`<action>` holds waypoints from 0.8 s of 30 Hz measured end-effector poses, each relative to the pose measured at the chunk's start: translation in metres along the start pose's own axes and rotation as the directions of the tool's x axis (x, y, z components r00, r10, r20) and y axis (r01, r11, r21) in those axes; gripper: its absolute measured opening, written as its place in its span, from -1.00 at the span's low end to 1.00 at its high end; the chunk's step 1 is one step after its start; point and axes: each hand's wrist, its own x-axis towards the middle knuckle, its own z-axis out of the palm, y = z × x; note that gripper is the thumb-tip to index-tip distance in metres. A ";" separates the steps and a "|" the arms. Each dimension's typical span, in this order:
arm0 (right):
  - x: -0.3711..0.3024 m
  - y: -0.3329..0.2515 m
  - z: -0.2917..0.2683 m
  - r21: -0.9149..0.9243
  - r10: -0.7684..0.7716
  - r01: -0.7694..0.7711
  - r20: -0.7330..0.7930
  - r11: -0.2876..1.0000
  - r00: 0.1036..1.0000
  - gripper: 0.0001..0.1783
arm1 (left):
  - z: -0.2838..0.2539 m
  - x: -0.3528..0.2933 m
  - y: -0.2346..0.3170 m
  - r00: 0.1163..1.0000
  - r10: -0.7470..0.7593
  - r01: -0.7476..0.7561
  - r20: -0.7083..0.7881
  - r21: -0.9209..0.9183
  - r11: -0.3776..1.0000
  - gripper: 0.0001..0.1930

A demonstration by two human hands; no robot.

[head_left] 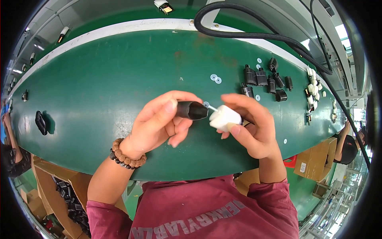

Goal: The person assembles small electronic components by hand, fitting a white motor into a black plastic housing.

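Between the thumb and fingers of my left hand [153, 121] is a black tapered plastic shell [195, 110], its narrow end pointing right. My right hand [256, 127] grips a white rounded plastic part [226, 119] with thumb and fingers. A thin pale stem [213, 108] sticks out of the white part toward the tip of the black shell. The two parts face each other closely above the green work surface [119, 79]; whether the stem touches the shell I cannot tell. My fingers hide some of both parts.
Several black housings [261, 77] and translucent discs [216, 79] lie right of centre, with white parts [314, 87] piled beyond. A black piece [40, 122] sits at left. A thick black cable [254, 36] loops overhead. Cardboard boxes [316, 159] flank the table; people work at both sides.
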 end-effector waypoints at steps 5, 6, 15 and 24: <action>-0.001 -0.005 -0.007 -0.281 -0.283 0.285 0.048 0.916 0.958 -0.61 | -0.001 0.000 -0.001 0.997 -0.083 0.083 0.004 -0.080 0.993 -0.45; 0.001 -0.009 -0.008 -0.386 -0.369 0.385 0.119 0.838 0.922 -0.62 | 0.001 0.001 -0.002 0.998 -0.056 0.059 -0.043 0.066 0.996 -0.46; 0.002 -0.006 -0.001 -0.477 -0.271 0.264 0.055 0.838 0.961 -0.65 | 0.017 0.004 -0.006 0.991 -0.029 0.082 -0.131 0.424 0.902 -0.76; -0.001 -0.008 -0.003 -0.481 -0.136 0.165 0.094 0.861 0.986 -0.68 | 0.019 0.001 -0.005 0.964 -0.107 0.231 -0.243 0.568 0.790 -0.69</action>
